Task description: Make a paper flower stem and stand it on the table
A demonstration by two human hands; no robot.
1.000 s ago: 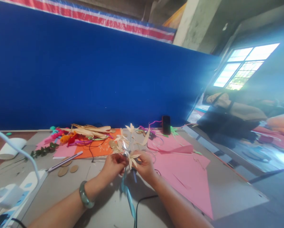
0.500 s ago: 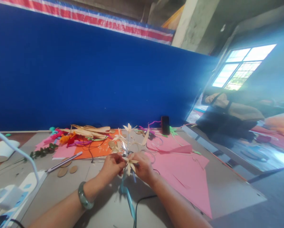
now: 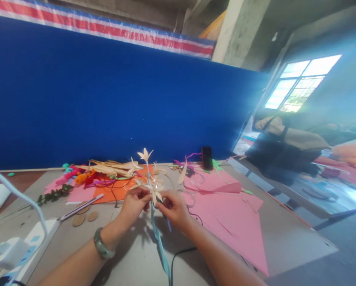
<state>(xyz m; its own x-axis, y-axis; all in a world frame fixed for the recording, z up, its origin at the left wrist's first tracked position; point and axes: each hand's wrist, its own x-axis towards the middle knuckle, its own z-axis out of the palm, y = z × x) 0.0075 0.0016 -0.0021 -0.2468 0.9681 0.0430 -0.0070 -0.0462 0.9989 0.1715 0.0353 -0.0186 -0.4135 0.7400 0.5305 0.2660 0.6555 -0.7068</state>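
Between my hands is a spray of cream artificial flowers (image 3: 145,155) that look made of dried husk, on a stem wrapped in pale blue-green tape. A loose length of the tape (image 3: 160,248) runs from it toward the table's near edge. My left hand (image 3: 137,203), with a green bangle at the wrist, is closed with its fingertips pinching the stem. From the other side my right hand (image 3: 173,208) is closed, its thumb and fingers at the lowest flower (image 3: 154,194). Fingers partly hide the stem where the hands meet.
Pink sheets (image 3: 225,218) cover the right side, with a black phone (image 3: 206,158) propped behind. Dried husk strips (image 3: 109,167) and an orange sheet (image 3: 106,192) lie back left. Wooden discs (image 3: 79,219), a pen (image 3: 81,206) and a power strip (image 3: 36,246) are leftward. A black cable (image 3: 178,252) crosses in front.
The flower spray has swung upright and its top flower moved left and up. The tape below hangs straighter. My right hand's fingers have shifted lower beside the lowest flower.
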